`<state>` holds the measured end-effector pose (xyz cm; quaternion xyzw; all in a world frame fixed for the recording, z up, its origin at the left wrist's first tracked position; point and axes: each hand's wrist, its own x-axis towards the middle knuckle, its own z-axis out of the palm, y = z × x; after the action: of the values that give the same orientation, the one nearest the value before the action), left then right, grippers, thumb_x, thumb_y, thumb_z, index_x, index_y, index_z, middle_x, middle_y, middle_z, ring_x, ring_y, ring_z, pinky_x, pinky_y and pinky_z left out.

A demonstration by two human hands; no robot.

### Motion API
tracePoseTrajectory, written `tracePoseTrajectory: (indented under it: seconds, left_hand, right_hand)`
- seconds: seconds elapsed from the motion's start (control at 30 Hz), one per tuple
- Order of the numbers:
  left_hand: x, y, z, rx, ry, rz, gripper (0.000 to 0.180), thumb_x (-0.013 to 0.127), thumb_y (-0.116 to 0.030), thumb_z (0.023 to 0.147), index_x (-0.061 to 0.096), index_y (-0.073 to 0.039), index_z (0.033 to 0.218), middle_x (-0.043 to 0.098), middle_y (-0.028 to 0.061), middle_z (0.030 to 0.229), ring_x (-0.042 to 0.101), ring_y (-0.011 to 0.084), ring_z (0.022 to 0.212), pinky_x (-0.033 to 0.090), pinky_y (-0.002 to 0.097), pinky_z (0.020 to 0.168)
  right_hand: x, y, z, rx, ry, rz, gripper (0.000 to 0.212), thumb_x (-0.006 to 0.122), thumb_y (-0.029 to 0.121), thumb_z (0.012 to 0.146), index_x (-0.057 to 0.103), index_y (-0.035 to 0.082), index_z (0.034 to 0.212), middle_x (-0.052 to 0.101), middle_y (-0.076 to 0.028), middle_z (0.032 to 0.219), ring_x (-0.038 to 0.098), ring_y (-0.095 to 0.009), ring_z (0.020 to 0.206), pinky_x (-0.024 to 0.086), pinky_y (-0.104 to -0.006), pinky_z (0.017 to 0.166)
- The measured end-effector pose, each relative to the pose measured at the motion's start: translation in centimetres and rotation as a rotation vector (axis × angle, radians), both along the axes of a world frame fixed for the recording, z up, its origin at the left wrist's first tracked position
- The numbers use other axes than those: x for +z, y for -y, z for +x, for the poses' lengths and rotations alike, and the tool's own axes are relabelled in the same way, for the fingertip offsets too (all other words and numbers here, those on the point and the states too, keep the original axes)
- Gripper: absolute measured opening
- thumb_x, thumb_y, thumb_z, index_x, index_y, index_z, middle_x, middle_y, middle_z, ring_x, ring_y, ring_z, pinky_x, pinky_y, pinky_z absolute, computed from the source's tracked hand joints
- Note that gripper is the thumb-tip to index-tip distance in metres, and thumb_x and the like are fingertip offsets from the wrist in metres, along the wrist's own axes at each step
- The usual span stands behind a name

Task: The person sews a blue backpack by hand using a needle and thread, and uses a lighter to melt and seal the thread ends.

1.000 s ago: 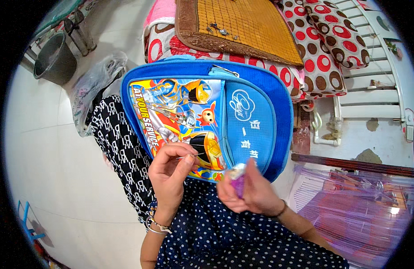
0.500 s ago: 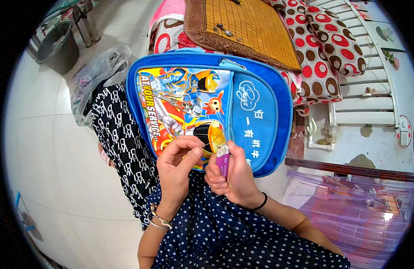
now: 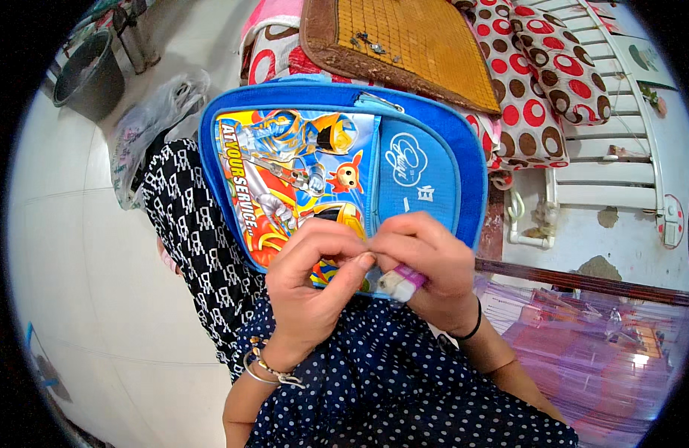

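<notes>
A blue schoolbag (image 3: 464, 172) with a colourful cartoon panel lies in front of me. Over its near edge, the fingertips of my two hands meet. My left hand (image 3: 314, 280) is pinched closed; the thin thread seen in it a moment earlier is hard to make out now. Tucked in the curled lower fingers of my right hand (image 3: 434, 265) is a purple lighter (image 3: 408, 279), its pale metal top pointing down and to the left. The thumb and forefinger of this same hand pinch at the left fingertips. What lies between them is hidden.
Behind the bag, a brown-edged woven mat (image 3: 404, 45) bears small dark metal bits (image 3: 376, 48). Dotted cushions (image 3: 561, 60) rest by a white rail (image 3: 606, 196). A dark bucket (image 3: 90, 78) and a plastic bag (image 3: 146, 127) stand left; purple sheer fabric (image 3: 583, 351) hangs right.
My right hand has turned over, tipping the lighter from upright to slanting downward, and its fingertips have come to my left fingertips. The bag has shifted slightly left in view.
</notes>
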<state>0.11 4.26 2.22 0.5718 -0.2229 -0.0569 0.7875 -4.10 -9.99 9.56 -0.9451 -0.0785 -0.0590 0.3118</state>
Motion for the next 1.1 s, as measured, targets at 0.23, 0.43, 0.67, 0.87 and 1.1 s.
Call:
tracePoseTrajectory:
  seconds: [0.23,0.43,0.67,0.87,1.1]
  left_hand:
    - [-0.3,2.5,-0.5,0.092,-0.141,0.195,0.027,0.069,0.002,0.068,0.051,-0.001,0.088,0.052,0.0057,0.087,0.053,0.0112,0.075,0.045,0.0216,0.061]
    - [-1.4,3.9,0.1,0.112,-0.044,0.408,0.027,0.069,0.000,0.069,0.050,-0.002,0.088,0.053,0.0024,0.074,0.055,0.0086,0.065,0.046,0.0216,0.057]
    - [-1.5,4.2,0.0,0.113,-0.203,0.239,0.021,0.067,0.001,0.072,0.052,0.001,0.087,0.054,0.0033,0.075,0.054,0.0069,0.064,0.047,0.0193,0.058]
    - [-2.1,4.3,-0.2,0.091,-0.272,0.153,0.021,0.066,0.003,0.073,0.052,0.003,0.088,0.055,0.0040,0.080,0.055,0.0072,0.067,0.048,0.0193,0.061]
    - [-1.7,4.0,-0.2,0.076,-0.333,0.164,0.019,0.064,0.004,0.074,0.053,0.004,0.089,0.055,0.0045,0.082,0.056,0.0082,0.069,0.048,0.0201,0.064]
  right_hand:
    - [0.2,2.1,0.1,-0.093,0.118,-0.074,0.031,0.061,-0.003,0.066,0.060,0.006,0.095,0.058,-0.012,0.084,0.059,-0.026,0.073,0.048,-0.0313,0.061]
    - [-0.5,3.2,0.2,-0.107,0.087,-0.115,0.034,0.060,-0.004,0.065,0.058,0.005,0.098,0.056,-0.013,0.087,0.058,-0.028,0.073,0.048,-0.0327,0.060]
    - [-0.2,3.2,1.1,-0.182,-0.089,-0.205,0.014,0.060,0.000,0.069,0.056,0.001,0.083,0.052,-0.011,0.078,0.056,-0.027,0.070,0.045,-0.0327,0.060]
    - [-0.6,2.9,1.1,-0.194,-0.088,-0.268,0.016,0.060,-0.001,0.067,0.057,0.001,0.083,0.052,-0.011,0.078,0.055,-0.026,0.069,0.044,-0.0313,0.060]
    - [-0.6,3.2,0.9,-0.040,-0.114,-0.397,0.014,0.057,0.010,0.071,0.049,0.005,0.081,0.047,-0.010,0.078,0.055,-0.027,0.056,0.045,-0.0359,0.044]
